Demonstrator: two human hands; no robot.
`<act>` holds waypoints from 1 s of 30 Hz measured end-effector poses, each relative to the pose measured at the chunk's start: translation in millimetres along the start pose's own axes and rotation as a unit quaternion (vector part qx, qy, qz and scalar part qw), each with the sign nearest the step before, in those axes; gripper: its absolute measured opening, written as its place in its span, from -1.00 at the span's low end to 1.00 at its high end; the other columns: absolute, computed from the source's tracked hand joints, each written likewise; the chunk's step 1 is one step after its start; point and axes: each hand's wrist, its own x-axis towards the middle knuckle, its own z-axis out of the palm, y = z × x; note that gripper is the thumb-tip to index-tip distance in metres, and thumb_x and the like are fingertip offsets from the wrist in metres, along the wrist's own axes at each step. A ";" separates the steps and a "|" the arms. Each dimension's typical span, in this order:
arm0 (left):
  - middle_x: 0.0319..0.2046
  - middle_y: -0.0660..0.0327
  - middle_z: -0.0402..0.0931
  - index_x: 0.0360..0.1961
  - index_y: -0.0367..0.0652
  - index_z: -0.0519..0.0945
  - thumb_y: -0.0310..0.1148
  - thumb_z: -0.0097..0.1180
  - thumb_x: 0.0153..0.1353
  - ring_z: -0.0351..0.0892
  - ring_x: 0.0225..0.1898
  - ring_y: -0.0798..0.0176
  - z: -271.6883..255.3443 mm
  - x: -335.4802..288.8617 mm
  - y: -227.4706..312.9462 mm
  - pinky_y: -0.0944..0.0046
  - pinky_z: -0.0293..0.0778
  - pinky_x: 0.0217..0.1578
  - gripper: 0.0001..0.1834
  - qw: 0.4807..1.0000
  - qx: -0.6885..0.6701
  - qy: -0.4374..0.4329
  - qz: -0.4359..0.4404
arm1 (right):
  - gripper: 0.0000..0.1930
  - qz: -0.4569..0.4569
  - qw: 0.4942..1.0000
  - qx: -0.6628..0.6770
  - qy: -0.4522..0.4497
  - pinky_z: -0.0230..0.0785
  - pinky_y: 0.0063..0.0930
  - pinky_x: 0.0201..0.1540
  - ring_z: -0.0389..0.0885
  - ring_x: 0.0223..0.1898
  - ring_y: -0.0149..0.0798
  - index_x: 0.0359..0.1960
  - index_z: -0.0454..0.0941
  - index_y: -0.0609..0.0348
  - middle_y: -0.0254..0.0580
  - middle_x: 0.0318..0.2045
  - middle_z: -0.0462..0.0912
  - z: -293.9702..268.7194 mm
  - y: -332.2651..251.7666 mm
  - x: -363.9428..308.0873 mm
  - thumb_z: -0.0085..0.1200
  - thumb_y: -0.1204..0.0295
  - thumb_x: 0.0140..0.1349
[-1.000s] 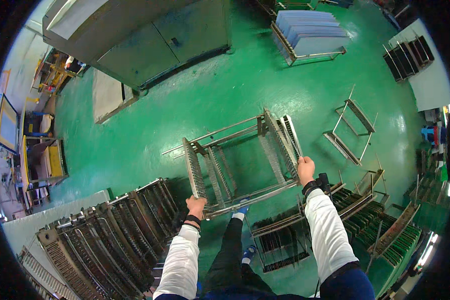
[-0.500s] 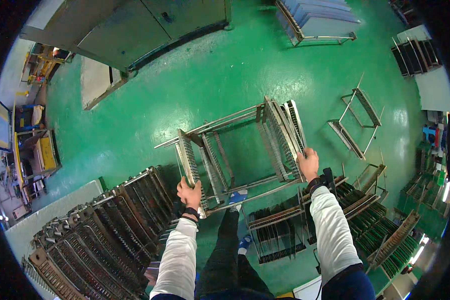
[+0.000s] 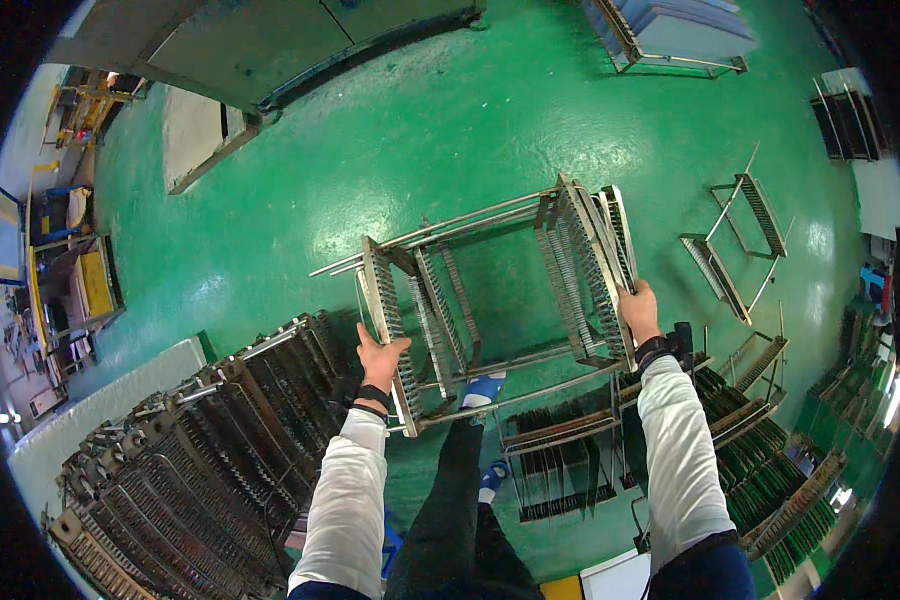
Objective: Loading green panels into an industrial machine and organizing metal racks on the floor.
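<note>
A metal slotted rack, an open frame of rods joining comb-like toothed side bars, spans the space in front of me. My left hand grips its left toothed side, with the thumb over the bar and a finger stretched along the outer edge. My right hand is closed round the outer bar at its right end, the fingertips partly hidden behind the metal. A pale toothed bar lies close against that right end; whether it belongs to the same rack I cannot tell.
Many dark racks stand packed together at lower left. Racks of thin panels stand by my feet, with others at lower right. Another rack rests on the green floor to the right. A grey cabinet is at far left, a rack of pale boards at far right.
Both hands and the rack have shifted a little to the right in view, and the left hand has risen slightly, with one finger now more extended. Both hands stay on the rack.
</note>
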 end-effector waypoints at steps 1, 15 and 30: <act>0.24 -0.23 0.07 0.43 -0.13 -0.11 -0.24 0.46 -0.29 0.22 0.21 -0.18 1.0 2.3 -0.7 0.06 0.25 0.17 0.27 1.000 0.009 -0.006 -0.024 | -0.47 -0.003 1.000 -0.001 0.009 0.39 -0.16 -0.01 0.55 -0.04 0.14 -0.06 0.52 0.34 0.19 -0.15 0.61 0.3 -0.1 0.7 0.21 0.14 0.07; -0.10 0.04 0.23 0.35 -0.37 -0.02 -0.46 0.42 -0.35 0.35 -0.15 0.13 -47.5 -68.5 -4.0 0.18 0.39 -0.09 0.19 0.992 -0.073 0.001 0.101 | -0.77 -0.082 0.963 0.256 0.030 0.33 -0.45 -0.34 0.43 -0.46 -0.36 -0.29 0.47 0.36 -0.18 -0.49 0.55 -43.2 33.2 -61.2 0.22 0.46 0.14; -0.02 -0.02 0.16 0.37 -0.31 -0.17 -0.45 0.46 -0.33 0.30 -0.04 0.05 -22.3 -78.7 -53.4 0.12 0.40 -0.06 0.28 0.987 0.043 0.039 0.147 | -0.72 -0.117 0.972 0.203 0.015 0.32 -0.31 -0.26 0.35 -0.41 -0.13 -0.20 0.35 0.30 0.00 -0.44 0.45 30.9 106.0 -52.0 0.12 0.36 0.25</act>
